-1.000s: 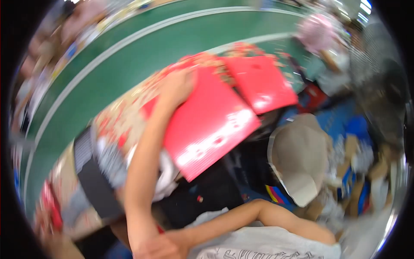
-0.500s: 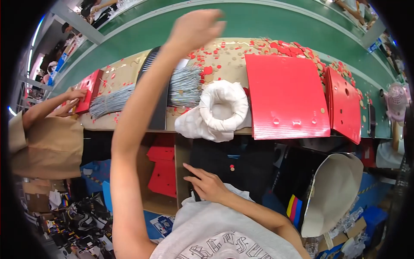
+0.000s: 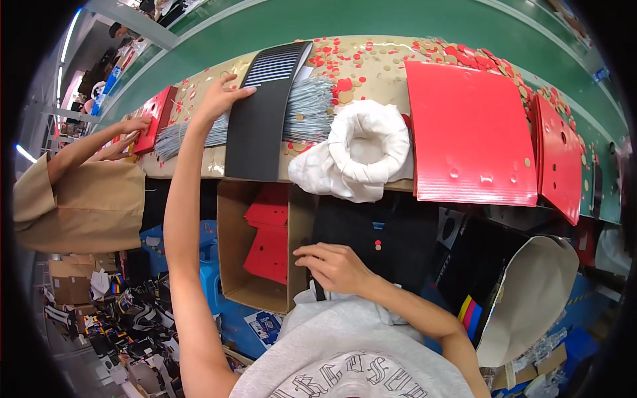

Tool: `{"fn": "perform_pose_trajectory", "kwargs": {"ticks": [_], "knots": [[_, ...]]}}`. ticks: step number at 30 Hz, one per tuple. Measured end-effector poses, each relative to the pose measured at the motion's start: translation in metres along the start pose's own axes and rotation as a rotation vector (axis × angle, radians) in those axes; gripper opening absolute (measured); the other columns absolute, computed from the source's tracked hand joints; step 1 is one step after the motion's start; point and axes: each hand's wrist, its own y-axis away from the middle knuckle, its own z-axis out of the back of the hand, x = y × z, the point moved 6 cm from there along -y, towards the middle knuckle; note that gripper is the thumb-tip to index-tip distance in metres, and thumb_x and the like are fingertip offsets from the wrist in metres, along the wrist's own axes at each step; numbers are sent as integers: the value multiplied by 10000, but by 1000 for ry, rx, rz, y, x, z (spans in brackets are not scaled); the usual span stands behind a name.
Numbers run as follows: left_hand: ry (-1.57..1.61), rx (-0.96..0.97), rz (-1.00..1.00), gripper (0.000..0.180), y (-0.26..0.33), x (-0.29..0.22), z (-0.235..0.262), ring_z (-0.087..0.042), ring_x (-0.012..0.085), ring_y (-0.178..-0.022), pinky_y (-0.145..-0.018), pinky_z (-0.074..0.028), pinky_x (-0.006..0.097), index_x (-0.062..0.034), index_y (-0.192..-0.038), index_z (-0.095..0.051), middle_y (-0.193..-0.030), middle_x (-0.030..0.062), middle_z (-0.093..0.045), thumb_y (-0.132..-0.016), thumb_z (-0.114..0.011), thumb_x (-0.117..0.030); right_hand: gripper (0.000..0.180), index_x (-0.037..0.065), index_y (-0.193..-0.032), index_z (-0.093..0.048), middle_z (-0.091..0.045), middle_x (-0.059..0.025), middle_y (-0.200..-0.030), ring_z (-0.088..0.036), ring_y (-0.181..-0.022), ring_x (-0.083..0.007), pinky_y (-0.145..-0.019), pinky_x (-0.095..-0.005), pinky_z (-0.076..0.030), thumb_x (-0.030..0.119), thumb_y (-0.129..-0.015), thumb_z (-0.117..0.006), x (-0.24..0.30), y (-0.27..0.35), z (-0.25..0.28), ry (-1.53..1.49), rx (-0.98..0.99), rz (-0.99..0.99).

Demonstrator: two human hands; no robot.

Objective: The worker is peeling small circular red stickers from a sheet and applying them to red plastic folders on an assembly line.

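1. Head view, left side: the left hand (image 3: 219,99) now rests on the bench (image 3: 199,162), fingers spread and flat on the bundle of grey wire ties (image 3: 305,116), just beside the left edge of the black ribbed sheet (image 3: 262,113) lying across that bundle. Half a second ago this hand was raised higher, near the bench's far edge; it has come down onto the ties. It presses, fingers open, gripping nothing.

2. Head view, near the body: the right hand (image 3: 335,265) stays low, below the bench's near edge, loosely curled at the hem of the grey shirt (image 3: 345,338); whether it pinches anything I cannot tell.

3. Head view, rest of the bench: a rolled white cloth (image 3: 361,152) sits at the near edge, and a red corrugated sheet (image 3: 471,136) lies right of it. A co-worker's hand (image 3: 133,126) touches a red piece at the far left end.

4. The work seems to have moved to the ties.
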Motion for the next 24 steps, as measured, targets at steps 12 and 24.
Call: {"fn": "perform_pose_trajectory", "kwargs": {"ticks": [12,24], "knots": [[405,154,-253,363,176,-106,37,-660,155,-1034,-916,-507,271,102,-1242,-586,-1143,112,-689,-905,-657,-14,321,141,-1090,-761,-690,-71,-1260,-608,-1156,-253,-914,-393,-479,147,-782,-673,87,-93,113,603,-445,349],[580,125,-66,525,259,-85,-28,-639,86,-859,-799,-481,204,54,-1367,-550,-903,89,-713,-844,-599,68,275,70,-1036,-754,-702,-58,-1216,-643,-1191,-238,-1069,-562,-405,95,-761,-748,73,-65,78,492,-85,214]]}}
